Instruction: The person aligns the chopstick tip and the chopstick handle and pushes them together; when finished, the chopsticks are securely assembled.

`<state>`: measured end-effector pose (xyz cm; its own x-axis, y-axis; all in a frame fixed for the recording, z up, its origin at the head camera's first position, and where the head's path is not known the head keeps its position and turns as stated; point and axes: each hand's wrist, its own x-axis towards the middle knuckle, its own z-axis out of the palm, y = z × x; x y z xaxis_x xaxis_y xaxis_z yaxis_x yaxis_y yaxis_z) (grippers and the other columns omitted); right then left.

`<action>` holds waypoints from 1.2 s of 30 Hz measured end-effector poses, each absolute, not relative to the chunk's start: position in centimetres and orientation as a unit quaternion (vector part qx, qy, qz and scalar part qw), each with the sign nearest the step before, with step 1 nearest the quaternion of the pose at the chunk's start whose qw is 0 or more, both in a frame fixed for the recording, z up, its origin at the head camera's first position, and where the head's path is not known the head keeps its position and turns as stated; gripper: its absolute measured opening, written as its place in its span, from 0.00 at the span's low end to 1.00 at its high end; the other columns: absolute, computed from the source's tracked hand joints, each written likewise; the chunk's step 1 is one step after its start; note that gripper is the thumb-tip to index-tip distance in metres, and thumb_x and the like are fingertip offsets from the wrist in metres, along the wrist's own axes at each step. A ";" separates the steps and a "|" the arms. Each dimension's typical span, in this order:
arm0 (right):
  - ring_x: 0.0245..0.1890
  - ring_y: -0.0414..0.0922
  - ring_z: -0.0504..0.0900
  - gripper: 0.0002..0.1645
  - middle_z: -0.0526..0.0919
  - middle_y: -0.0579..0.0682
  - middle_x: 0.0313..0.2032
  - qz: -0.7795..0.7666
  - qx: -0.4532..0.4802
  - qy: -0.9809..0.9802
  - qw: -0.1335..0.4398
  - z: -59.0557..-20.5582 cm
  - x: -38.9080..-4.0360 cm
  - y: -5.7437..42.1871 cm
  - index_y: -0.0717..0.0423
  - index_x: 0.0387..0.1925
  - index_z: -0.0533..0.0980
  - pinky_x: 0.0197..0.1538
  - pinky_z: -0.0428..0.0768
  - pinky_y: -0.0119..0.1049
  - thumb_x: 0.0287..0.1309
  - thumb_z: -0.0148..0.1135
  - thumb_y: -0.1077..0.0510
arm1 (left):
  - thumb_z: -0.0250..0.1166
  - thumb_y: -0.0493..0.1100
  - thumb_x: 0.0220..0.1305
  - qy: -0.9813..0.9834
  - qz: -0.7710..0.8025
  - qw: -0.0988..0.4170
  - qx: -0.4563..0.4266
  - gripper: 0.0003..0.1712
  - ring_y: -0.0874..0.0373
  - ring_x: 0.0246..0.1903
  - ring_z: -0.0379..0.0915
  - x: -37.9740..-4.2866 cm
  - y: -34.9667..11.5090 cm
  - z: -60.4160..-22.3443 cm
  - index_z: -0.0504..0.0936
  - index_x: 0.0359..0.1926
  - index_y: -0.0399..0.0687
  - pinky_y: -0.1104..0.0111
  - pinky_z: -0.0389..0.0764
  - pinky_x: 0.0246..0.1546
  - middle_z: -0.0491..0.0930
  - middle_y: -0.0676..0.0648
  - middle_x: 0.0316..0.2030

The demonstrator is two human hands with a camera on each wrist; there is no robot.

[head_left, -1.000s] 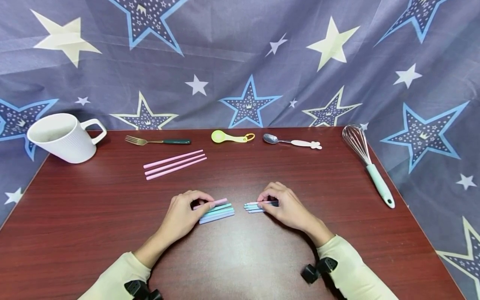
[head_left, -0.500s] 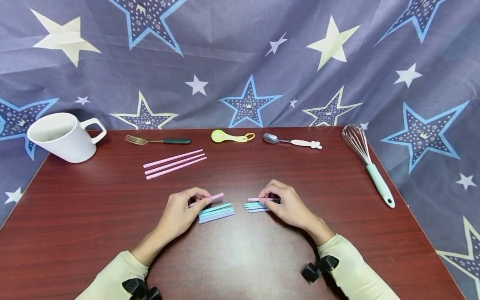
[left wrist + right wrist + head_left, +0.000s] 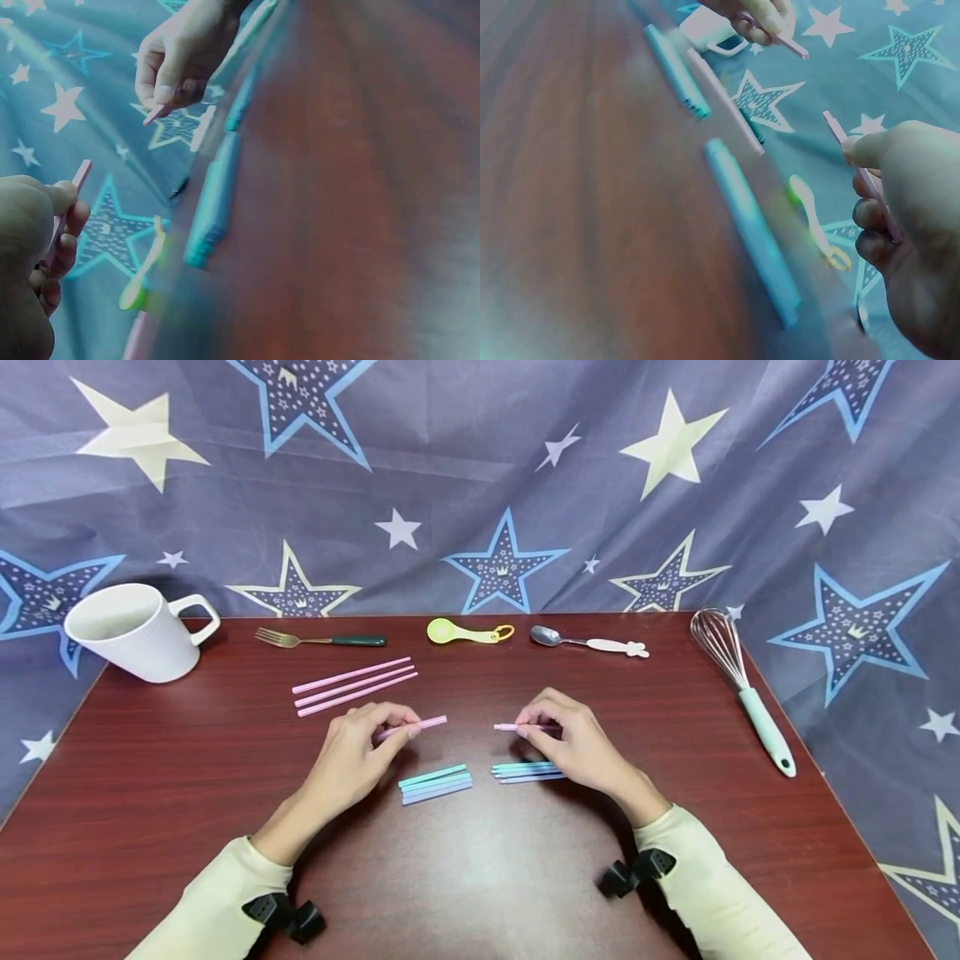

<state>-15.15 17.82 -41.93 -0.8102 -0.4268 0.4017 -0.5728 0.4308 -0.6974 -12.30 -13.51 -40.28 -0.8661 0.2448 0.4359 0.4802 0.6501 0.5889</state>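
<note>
In the head view, my left hand [image 3: 352,752] pinches a short pink stick [image 3: 432,722] above the table. Opposite it, my right hand [image 3: 573,739] pinches another short pink stick [image 3: 506,727], which narrows at its tip in the right wrist view. The two tips point at each other, with a gap between them. Below them, several short teal and blue sticks [image 3: 435,783] lie side by side near my left hand. A similar group of teal and blue sticks [image 3: 521,771] lies below my right hand, which partly covers it.
Three long pink sticks [image 3: 354,686] lie behind my left hand. Along the back edge are a white mug [image 3: 142,639], a fork [image 3: 357,641], a yellow measuring spoon [image 3: 468,633] and a spoon with a white handle [image 3: 603,646]. A whisk [image 3: 765,727] lies at the right edge.
Both hands have lifted the short pink sticks off the teal and blue groups and moved them away toward the back of the table. The teal and blue sticks have stayed in place.
</note>
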 end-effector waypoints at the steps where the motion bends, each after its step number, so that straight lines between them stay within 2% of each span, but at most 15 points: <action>1: 0.34 0.37 0.76 0.01 0.80 0.43 0.32 0.444 0.298 -0.841 0.086 -41.7 -15.3 17.6 0.54 0.36 0.85 0.37 0.76 0.33 0.63 0.71 0.62 | 0.73 0.41 0.65 -0.893 -0.367 0.162 -0.205 0.03 0.65 0.26 0.64 -12.5 -13.4 -40.0 0.87 0.38 0.54 0.71 0.65 0.30 0.82 0.58 0.26; 6: 0.33 0.37 0.75 0.03 0.80 0.44 0.32 0.452 0.310 -0.830 0.102 -40.6 -15.6 16.8 0.52 0.37 0.85 0.35 0.74 0.31 0.63 0.71 0.63 | 0.72 0.42 0.66 -0.881 -0.384 0.162 -0.222 0.02 0.66 0.29 0.71 -13.2 -12.7 -39.0 0.88 0.39 0.54 0.73 0.71 0.32 0.87 0.57 0.31; 10: 0.32 0.37 0.75 0.03 0.80 0.44 0.32 0.464 0.313 -0.822 0.103 -40.1 -15.6 16.2 0.53 0.37 0.85 0.34 0.73 0.28 0.63 0.71 0.63 | 0.72 0.42 0.66 -0.876 -0.392 0.159 -0.232 0.03 0.66 0.32 0.74 -13.2 -12.3 -38.6 0.88 0.40 0.54 0.72 0.75 0.34 0.88 0.57 0.33; 15: 0.32 0.37 0.76 0.03 0.80 0.45 0.32 0.474 0.315 -0.816 0.098 -39.9 -15.4 15.9 0.54 0.37 0.86 0.34 0.74 0.30 0.62 0.71 0.64 | 0.73 0.42 0.65 -0.877 -0.391 0.153 -0.235 0.04 0.65 0.34 0.77 -12.9 -11.9 -38.3 0.88 0.40 0.55 0.69 0.79 0.37 0.88 0.57 0.34; 26: 0.31 0.38 0.75 0.03 0.80 0.45 0.32 0.483 0.321 -0.808 0.101 -39.6 -15.1 15.6 0.53 0.37 0.86 0.31 0.74 0.33 0.62 0.71 0.63 | 0.73 0.43 0.65 -0.881 -0.387 0.147 -0.229 0.04 0.65 0.33 0.76 -12.5 -12.0 -38.6 0.88 0.40 0.55 0.68 0.77 0.36 0.87 0.57 0.34; 36: 0.32 0.37 0.76 0.04 0.81 0.46 0.33 0.487 0.318 -0.806 0.110 -39.7 -15.0 15.6 0.54 0.37 0.86 0.33 0.75 0.29 0.61 0.72 0.65 | 0.73 0.42 0.65 -0.878 -0.389 0.147 -0.238 0.03 0.65 0.31 0.72 -12.5 -11.8 -38.8 0.88 0.39 0.56 0.69 0.73 0.34 0.86 0.58 0.31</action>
<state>-14.97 15.57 -39.72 -0.7735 -0.4046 0.4878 -0.6199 0.3226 -0.7153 -12.47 -11.81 -38.77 -0.8433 0.3045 0.4428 0.5326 0.5842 0.6124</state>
